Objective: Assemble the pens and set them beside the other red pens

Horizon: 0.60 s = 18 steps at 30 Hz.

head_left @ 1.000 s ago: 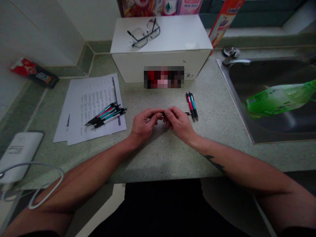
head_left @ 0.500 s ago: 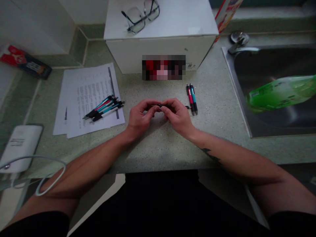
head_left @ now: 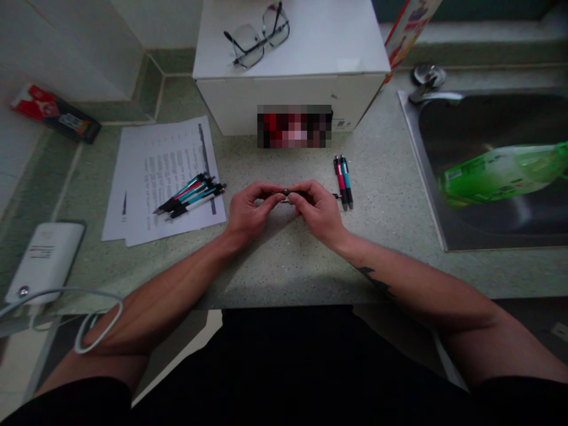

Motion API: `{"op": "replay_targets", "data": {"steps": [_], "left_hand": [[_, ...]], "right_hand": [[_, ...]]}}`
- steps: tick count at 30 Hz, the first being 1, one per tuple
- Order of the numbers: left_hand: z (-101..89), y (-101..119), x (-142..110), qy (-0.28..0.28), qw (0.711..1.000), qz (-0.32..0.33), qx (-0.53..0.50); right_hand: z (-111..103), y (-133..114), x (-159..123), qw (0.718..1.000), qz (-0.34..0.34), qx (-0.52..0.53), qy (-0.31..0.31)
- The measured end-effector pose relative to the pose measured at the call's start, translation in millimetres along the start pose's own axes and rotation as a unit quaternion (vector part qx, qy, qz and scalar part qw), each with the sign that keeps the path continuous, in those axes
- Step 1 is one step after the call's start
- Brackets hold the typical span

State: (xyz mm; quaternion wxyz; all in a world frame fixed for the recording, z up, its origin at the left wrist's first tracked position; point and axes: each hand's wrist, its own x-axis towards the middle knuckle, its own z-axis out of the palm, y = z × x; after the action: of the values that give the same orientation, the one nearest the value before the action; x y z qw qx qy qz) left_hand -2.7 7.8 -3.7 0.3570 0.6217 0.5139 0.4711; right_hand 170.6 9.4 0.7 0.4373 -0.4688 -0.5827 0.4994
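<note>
Above the middle of the counter, my left hand (head_left: 251, 213) and my right hand (head_left: 320, 214) meet, thumbs and fingertips pinched together. Between them is a slim dark pen (head_left: 287, 191), mostly covered by the fingers. Its thin end shows past the right knuckles. Just right of my right hand, a red-and-black pen (head_left: 341, 180) and a blue-and-black pen (head_left: 347, 182) lie side by side. To the left, a bunch of pens (head_left: 190, 195) in red, blue and white rests on printed sheets of paper (head_left: 146, 177).
A white box (head_left: 239, 97) with eyeglasses (head_left: 261, 44) on top stands behind my hands. At right, a green bottle (head_left: 501, 177) lies in the metal sink (head_left: 426, 171). A white power bank (head_left: 47, 260) with a cable (head_left: 100, 293) is at left, near my forearm.
The view has shifted slightly. My hands stay pinched at the same spot, with the left and right fingertips a little farther apart than before.
</note>
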Motion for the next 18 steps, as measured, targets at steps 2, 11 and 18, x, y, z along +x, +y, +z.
{"op": "replay_targets", "data": {"steps": [2, 11, 18], "left_hand": [[-1.3, 0.5, 0.1, -0.002, 1.0, 0.007, 0.017], [-3.7, 2.6, 0.3, 0.003, 0.999, 0.029, 0.037], [-3.7, 1.8, -0.5, 0.015, 0.999, 0.039, 0.033]], "right_hand": [[-0.8, 0.7, 0.6, 1.0, -0.001, -0.003, 0.002], [-2.4, 4.7, 2.4, 0.999, -0.026, -0.027, -0.004], [-5.1, 8.0, 3.7, 0.997, -0.062, -0.041, 0.011]]}}
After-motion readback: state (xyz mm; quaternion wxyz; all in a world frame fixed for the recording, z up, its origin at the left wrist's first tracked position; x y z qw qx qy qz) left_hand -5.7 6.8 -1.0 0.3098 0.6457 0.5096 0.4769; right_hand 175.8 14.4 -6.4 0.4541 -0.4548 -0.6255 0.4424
